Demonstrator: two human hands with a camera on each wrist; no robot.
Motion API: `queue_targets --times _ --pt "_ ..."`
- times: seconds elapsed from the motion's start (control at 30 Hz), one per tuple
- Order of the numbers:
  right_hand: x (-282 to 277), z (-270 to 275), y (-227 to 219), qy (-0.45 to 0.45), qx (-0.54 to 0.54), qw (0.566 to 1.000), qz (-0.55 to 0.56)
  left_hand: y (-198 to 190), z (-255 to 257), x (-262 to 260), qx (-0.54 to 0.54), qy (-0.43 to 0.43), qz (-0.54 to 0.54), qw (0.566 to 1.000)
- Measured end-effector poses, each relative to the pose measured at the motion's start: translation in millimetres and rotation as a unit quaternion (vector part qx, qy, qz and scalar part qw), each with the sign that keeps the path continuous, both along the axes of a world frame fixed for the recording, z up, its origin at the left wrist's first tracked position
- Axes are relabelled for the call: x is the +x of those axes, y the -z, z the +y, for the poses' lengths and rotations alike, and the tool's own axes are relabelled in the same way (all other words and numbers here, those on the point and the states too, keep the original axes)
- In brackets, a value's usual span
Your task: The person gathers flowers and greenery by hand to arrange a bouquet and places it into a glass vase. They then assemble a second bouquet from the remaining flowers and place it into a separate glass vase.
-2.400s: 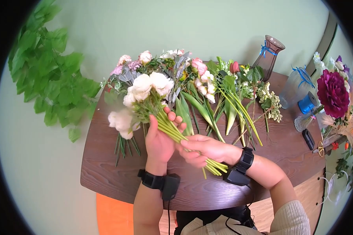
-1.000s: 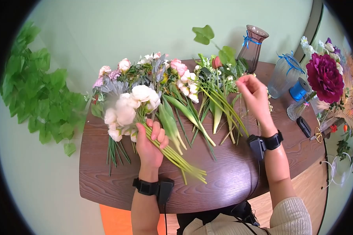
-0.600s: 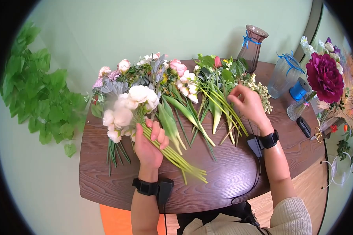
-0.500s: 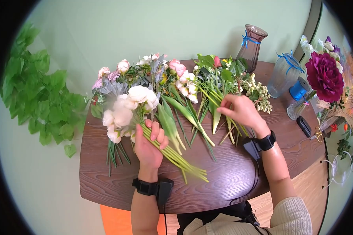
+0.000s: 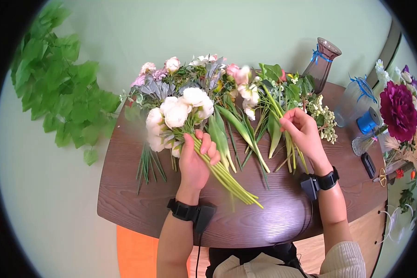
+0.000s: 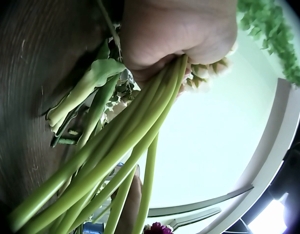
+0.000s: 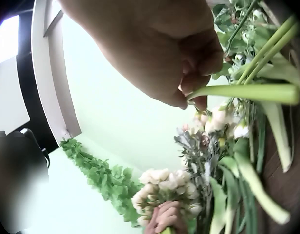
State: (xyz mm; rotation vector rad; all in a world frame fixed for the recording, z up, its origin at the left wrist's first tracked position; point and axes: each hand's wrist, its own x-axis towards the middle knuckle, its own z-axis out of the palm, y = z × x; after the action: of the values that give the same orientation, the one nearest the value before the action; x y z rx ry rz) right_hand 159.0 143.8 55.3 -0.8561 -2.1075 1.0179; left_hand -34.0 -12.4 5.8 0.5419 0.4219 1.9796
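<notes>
My left hand (image 5: 195,160) grips a bunch of white peonies (image 5: 177,113) by its green stems (image 6: 135,131), which run down to the right over the table. In the right wrist view the same peonies (image 7: 164,187) appear at the bottom, above the left hand. With thumb and fingertips, my right hand (image 5: 303,134) pinches a light green flower stem (image 7: 247,92) over the loose stems at the right. A blurred white bloom (image 5: 243,75) shows beyond its far end. Broad-leaved stems (image 5: 238,125) lie between the two hands.
Pink and white flowers (image 5: 171,64) and grey leaves line the table's back. A purple vase (image 5: 320,65), a clear vase (image 5: 350,104), a blue ribbon spool (image 5: 368,121) and scissors (image 5: 382,177) stand or lie at right. Ivy (image 5: 69,88) hangs on the wall.
The right hand left the peony stems, was beside a leafy sprig at the back right, then came forward and left, and now pinches a stem. The left hand keeps its grip.
</notes>
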Motion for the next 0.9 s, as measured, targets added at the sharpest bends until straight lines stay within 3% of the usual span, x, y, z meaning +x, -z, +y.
queue_targets --times 0.03,0.07,0.17,0.23,0.3,0.53,0.9 --pt "-1 -7 -5 -0.026 -0.074 0.993 0.090 0 0 0 0.001 -0.001 0.000 1.000" --pt "-1 -16 -12 -0.037 -0.125 0.988 0.088 0 0 0 -0.002 -0.001 -0.001 1.000" --pt "-14 -42 4 -0.061 -0.032 0.982 0.174 -1 0 1 -0.007 -0.001 -0.001 1.000" --pt "-18 -61 2 -0.082 0.121 0.984 0.102 -1 0 1 -0.008 0.000 0.000 1.000" --pt "-21 -72 9 -0.116 0.149 0.978 0.088 -2 0 2 -0.003 -0.007 0.003 1.000" --pt "-28 -82 20 -0.132 0.114 0.984 0.016 -2 -1 3 -0.015 -0.027 0.016 0.999" --pt "-29 -76 28 -0.160 0.015 0.986 -0.042 -2 2 11 -0.024 -0.041 0.132 0.990"
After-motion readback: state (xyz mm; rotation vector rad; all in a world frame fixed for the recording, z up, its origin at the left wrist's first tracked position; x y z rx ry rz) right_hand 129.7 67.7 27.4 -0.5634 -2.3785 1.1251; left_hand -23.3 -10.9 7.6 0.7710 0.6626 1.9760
